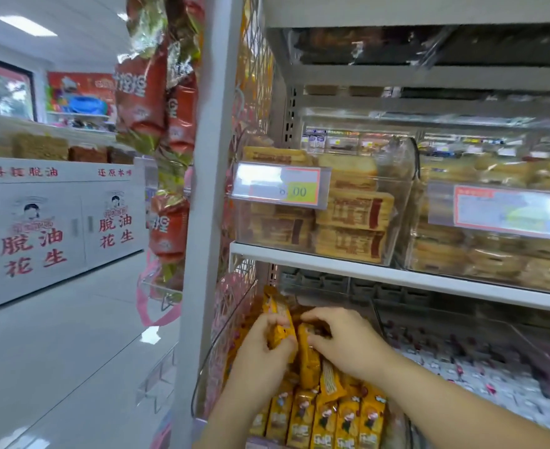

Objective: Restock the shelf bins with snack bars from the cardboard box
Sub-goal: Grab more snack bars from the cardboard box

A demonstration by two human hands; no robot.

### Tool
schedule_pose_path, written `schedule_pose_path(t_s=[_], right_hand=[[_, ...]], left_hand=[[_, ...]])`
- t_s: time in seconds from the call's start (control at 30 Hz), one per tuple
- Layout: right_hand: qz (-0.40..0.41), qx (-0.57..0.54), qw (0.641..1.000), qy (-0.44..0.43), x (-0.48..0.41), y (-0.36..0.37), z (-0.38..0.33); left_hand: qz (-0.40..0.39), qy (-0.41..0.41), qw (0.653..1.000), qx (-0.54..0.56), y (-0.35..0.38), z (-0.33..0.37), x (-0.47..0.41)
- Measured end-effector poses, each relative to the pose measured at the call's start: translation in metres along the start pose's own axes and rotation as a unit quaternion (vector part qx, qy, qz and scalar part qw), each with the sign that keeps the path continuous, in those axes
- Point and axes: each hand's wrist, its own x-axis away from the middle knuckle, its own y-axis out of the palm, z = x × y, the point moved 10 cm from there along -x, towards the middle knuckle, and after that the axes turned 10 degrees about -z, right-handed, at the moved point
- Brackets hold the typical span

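Note:
Both my hands are inside a clear plastic shelf bin on the lower shelf. My left hand grips a few yellow snack bars held upright at the back of the bin. Just to its right, my right hand has its fingers curled over the top of other yellow bars. A row of yellow snack bars stands packed at the bin's front. The cardboard box is out of sight.
The grey shelf upright stands left of the bin, with red snack bags hanging on it. Clear bins of wrapped cakes sit on the shelf above. A bin of white and pink packets lies to the right. The aisle floor is left.

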Motion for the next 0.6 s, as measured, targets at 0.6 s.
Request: schedule_pose_path(t_s=[0.6], right_hand=[[-0.028,-0.476,0.879,0.015,0.008,0.011,-0.04]], left_hand=[[-0.03,0.145,0.964,-0.22,-0.049,0.038,0.058]])
